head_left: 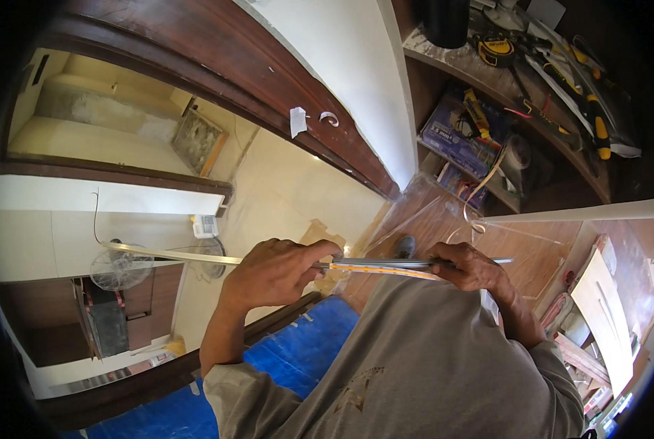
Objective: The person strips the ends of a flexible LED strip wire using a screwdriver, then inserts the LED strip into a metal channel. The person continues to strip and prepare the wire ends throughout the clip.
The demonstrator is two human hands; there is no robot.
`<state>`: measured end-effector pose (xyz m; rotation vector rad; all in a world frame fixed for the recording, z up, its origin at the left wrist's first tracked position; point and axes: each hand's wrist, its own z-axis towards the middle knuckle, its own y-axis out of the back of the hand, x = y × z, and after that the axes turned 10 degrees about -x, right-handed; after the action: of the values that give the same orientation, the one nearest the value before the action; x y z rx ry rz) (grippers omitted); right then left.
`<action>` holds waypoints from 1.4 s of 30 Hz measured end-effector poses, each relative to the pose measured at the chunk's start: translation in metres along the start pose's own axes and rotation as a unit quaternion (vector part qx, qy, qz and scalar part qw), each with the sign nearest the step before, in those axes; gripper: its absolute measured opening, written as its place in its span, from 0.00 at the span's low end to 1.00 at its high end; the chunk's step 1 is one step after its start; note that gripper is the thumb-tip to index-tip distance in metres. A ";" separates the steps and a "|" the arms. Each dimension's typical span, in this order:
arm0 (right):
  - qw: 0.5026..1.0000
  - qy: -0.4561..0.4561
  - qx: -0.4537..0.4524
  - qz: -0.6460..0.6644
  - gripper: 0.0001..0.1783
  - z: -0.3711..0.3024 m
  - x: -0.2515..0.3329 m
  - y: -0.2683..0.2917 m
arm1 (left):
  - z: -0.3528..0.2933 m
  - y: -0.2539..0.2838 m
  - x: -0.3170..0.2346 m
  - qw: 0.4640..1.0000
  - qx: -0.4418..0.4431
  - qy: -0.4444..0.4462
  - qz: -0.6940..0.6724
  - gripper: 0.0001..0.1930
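A long, thin aluminium channel (180, 254) runs crosswise in front of my chest, held in both hands. Its far left end sticks well out past my left hand, and a thin wire (96, 214) rises from that end. My left hand (279, 272) is closed round the channel, thumb and fingers pinching it. Between the hands, an LED strip (385, 271) with a yellow-orange face lies along the channel's near side, bowing slightly away from it. My right hand (469, 266) is closed on the channel and the strip; a short end of channel shows beyond it.
At upper right, a shelf (480, 69) holds a tape measure (495, 50), pliers and cutters; boxes (455, 135) and a tape roll (517, 155) sit below. A dark wood frame (268, 80) crosses the upper left. Blue sheeting (297, 351) lies lower left, a fan (122, 269) farther left, boards (605, 314) at right.
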<state>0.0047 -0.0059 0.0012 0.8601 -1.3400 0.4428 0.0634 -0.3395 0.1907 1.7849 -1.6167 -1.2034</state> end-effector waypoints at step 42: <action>0.943 0.122 -0.140 -0.275 0.15 0.008 0.051 -0.010 | 0.076 -0.070 -0.036 0.985 0.016 -0.099 -0.139 0.18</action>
<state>0.0177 -0.0285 0.0476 0.8654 -0.8564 -0.0788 0.0424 -0.2735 0.1063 2.0174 -1.5343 -1.5310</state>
